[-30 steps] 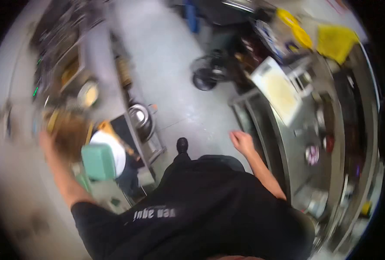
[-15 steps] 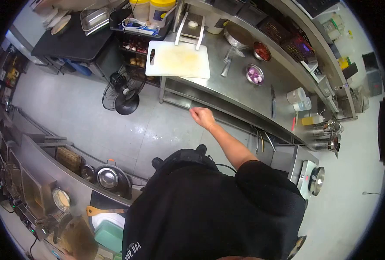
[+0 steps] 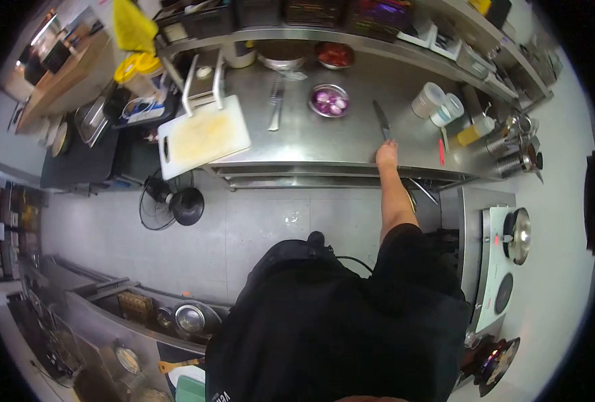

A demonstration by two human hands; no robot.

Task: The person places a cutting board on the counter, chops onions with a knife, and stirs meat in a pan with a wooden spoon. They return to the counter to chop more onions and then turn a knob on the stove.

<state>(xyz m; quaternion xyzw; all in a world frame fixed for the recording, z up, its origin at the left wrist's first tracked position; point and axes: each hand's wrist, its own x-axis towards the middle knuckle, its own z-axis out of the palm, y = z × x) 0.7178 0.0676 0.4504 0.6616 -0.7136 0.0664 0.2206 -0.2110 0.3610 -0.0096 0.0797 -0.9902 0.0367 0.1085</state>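
My right hand (image 3: 387, 153) reaches over the front edge of the steel counter, its fingers closed round the handle of a knife (image 3: 381, 118). The blade points away from me, toward the back of the counter. To the left of the knife, a metal bowl (image 3: 315, 110) holds peeled purple onions (image 3: 331, 102). A white cutting board (image 3: 229, 139) lies at the counter's left end, below a white-framed slicer (image 3: 204, 86). Between board and bowl is a metal utensil (image 3: 276, 114). My left hand is not in view.
Right of the knife stand white tubs (image 3: 429, 100), a yellow squeeze bottle (image 3: 476, 131) and a red-handled tool (image 3: 442, 152). A bowl of red food (image 3: 335, 55) sits farther back. A black fan (image 3: 187, 206) stands on the floor at left. An induction cooker (image 3: 490, 268) is at right.
The view has turned and moved closer to the counter. My right hand, earlier over the floor in front of the counter, has reached the knife and closed on its handle.
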